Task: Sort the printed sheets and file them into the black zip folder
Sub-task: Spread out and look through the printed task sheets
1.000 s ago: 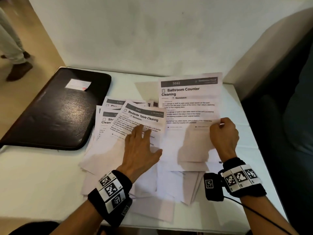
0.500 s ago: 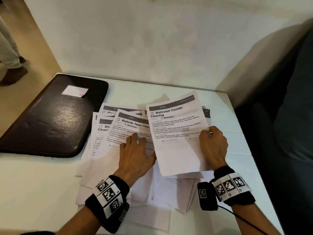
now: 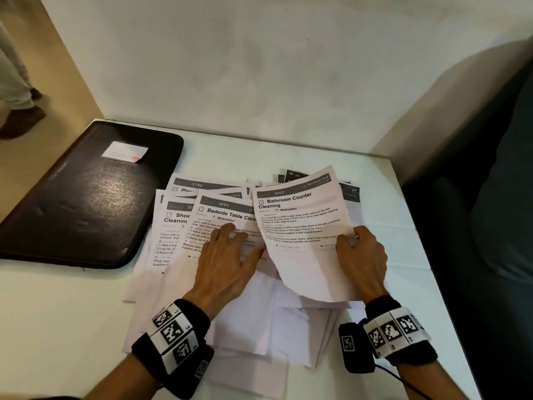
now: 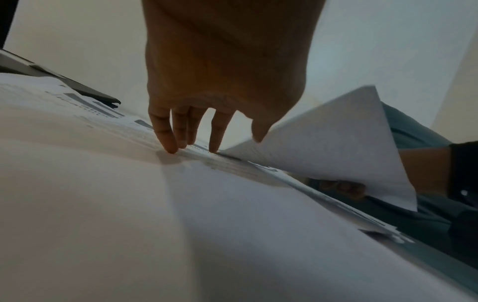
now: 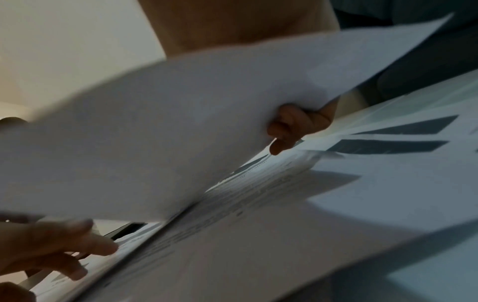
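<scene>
sheets point(image 3: 230, 313) sprawl beside shut folder point(image 3: 86, 203); right hand point(image 3: 360, 255) pinches one, left hand point(image 3: 227, 261) flat.

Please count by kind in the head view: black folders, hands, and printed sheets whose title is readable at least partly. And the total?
black zip folder: 1
hands: 2 (left hand, right hand)
sheets with readable title: 4 (Bathroom Counter Cleaning, Bedside Table Cleaning, Shoe Cleaning, sheet 3782)
Total: 7; sheets beneath are uncountable.
</scene>
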